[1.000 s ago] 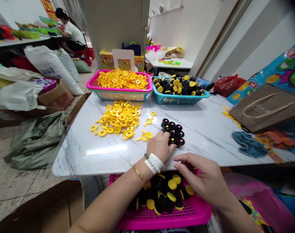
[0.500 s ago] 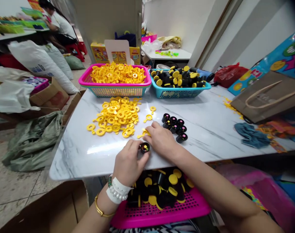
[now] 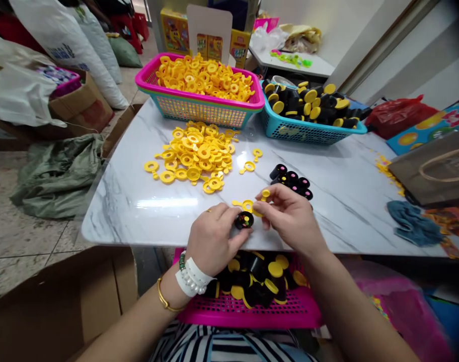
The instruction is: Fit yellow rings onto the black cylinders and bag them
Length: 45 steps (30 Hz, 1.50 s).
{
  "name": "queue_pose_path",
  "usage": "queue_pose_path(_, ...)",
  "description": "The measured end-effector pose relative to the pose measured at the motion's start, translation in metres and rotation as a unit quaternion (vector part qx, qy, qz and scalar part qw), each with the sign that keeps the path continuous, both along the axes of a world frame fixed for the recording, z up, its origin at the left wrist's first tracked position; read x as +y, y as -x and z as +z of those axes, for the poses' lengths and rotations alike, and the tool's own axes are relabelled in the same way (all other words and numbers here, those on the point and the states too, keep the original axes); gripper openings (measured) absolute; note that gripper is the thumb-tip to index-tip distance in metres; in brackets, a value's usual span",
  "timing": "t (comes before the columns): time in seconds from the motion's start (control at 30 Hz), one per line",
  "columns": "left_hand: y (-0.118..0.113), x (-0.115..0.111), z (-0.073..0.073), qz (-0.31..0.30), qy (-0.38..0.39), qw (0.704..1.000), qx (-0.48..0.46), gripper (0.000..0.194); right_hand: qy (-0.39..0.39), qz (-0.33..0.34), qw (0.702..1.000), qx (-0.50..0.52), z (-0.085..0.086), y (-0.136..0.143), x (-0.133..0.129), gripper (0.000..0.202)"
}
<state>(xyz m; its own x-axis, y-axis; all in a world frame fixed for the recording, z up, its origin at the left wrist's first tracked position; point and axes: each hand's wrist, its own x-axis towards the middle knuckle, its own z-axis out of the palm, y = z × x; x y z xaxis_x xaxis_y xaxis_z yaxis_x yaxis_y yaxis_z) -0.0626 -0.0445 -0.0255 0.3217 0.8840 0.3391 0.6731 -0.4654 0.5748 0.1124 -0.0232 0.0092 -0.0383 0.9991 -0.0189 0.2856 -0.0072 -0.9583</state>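
Near the table's front edge, my left hand (image 3: 213,236) grips a black cup (image 3: 244,220) between thumb and fingers, its open top facing up with small coloured bits inside. Just right of it, my right hand (image 3: 292,218) pinches a yellow ring piece (image 3: 265,194) with a round tab. Another yellow ring piece (image 3: 247,205) lies by the fingertips. Beyond my right hand stand several black cups (image 3: 292,177) with pink or yellow bits in them. A heap of yellow ring pieces (image 3: 199,153) covers the table's middle left.
A pink basket (image 3: 257,100) of yellow pieces and a blue basket (image 3: 316,131) of black cups with yellow lids stand at the back. A pink basket (image 3: 252,317) of lidded cups sits below the table edge. Blue cloth (image 3: 414,223) and a paper bag (image 3: 433,166) lie right.
The view has tilted down and shifted left. My right hand has lifted a yellow ring piece off the table. My left hand still grips the black cup.
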Motion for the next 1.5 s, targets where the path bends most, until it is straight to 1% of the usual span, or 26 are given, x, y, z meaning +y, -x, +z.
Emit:
queue_pose_path(0.07, 0.001, -0.001, 0.000, -0.008, -0.001, 1.000, -0.001, 0.028, 0.093, 0.021, 0.987, 0.130, 0.003, -0.001, -0.011, 0.025)
queue_pose_path(0.1, 0.001, -0.001, 0.000, -0.011, -0.004, 1.000, -0.001, 0.028, 0.129, 0.023, 0.978, 0.165, 0.002, 0.000, -0.016, 0.027)
queue_pose_path(0.17, 0.001, -0.001, 0.000, -0.014, -0.013, 1.000, 0.003, 0.027, 0.176, 0.012, 0.965, 0.195, -0.002, 0.003, -0.023, 0.028)
queue_pose_path(0.27, 0.001, -0.001, -0.002, -0.021, -0.022, 1.000, 0.006, 0.027, 0.198, -0.019, 0.957, 0.210, -0.011, 0.009, -0.024, 0.030)
queue_pose_path(0.37, 0.002, -0.001, -0.002, -0.031, -0.015, 0.999, -0.001, 0.025, 0.189, -0.026, 0.959, 0.208, -0.014, 0.012, -0.020, 0.034)
queue_pose_path(0.53, 0.002, -0.002, 0.000, -0.034, -0.003, 0.999, 0.005, 0.025, 0.161, -0.005, 0.980, 0.120, -0.009, 0.010, -0.018, 0.033)
queue_pose_path(0.73, 0.001, -0.002, 0.000, -0.037, 0.010, 0.999, 0.026, 0.025, 0.139, -0.043, 0.985, 0.091, -0.009, 0.011, -0.020, 0.039)
queue_pose_path(0.83, 0.002, -0.001, 0.002, -0.031, 0.013, 0.999, 0.038, 0.023, 0.132, -0.054, 0.987, 0.073, -0.009, 0.013, -0.020, 0.037)
queue_pose_path(0.93, 0.003, -0.002, 0.005, -0.028, 0.017, 0.999, 0.036, 0.021, 0.128, -0.052, 0.988, 0.063, -0.009, 0.014, -0.020, 0.034)
queue_pose_path(0.97, 0.003, -0.002, 0.007, -0.029, 0.023, 0.999, 0.027, 0.022, 0.129, -0.047, 0.988, 0.065, -0.008, 0.014, -0.020, 0.033)
queue_pose_path(1.07, 0.000, -0.005, 0.011, -0.043, 0.069, 0.996, -0.042, 0.042, 0.134, -0.030, 0.988, 0.074, -0.008, 0.012, -0.020, 0.032)
queue_pose_path(1.1, -0.001, -0.006, 0.012, -0.047, 0.086, 0.993, -0.065, 0.043, 0.137, -0.025, 0.987, 0.076, -0.008, 0.011, -0.019, 0.033)
queue_pose_path(1.17, -0.004, -0.008, 0.011, -0.050, 0.101, 0.991, -0.077, 0.034, 0.140, -0.014, 0.987, 0.071, -0.010, 0.010, -0.019, 0.035)
queue_pose_path(1.23, -0.007, -0.011, 0.009, -0.041, 0.082, 0.995, -0.046, 0.028, 0.133, -0.006, 0.989, 0.066, -0.012, 0.009, -0.019, 0.037)
queue_pose_path(1.4, -0.009, -0.016, 0.004, -0.023, 0.002, 0.999, 0.023, 0.034, 0.056, -0.011, 0.997, 0.055, -0.016, 0.014, -0.021, 0.029)
queue_pose_path(1.43, -0.010, -0.016, 0.003, -0.023, -0.013, 0.999, 0.034, 0.036, 0.046, -0.012, 0.997, 0.060, -0.017, 0.014, -0.022, 0.028)
queue_pose_path(1.5, -0.012, -0.015, 0.002, -0.007, -0.046, 0.997, 0.059, 0.036, 0.053, -0.006, 0.995, 0.083, -0.018, 0.012, -0.024, 0.026)
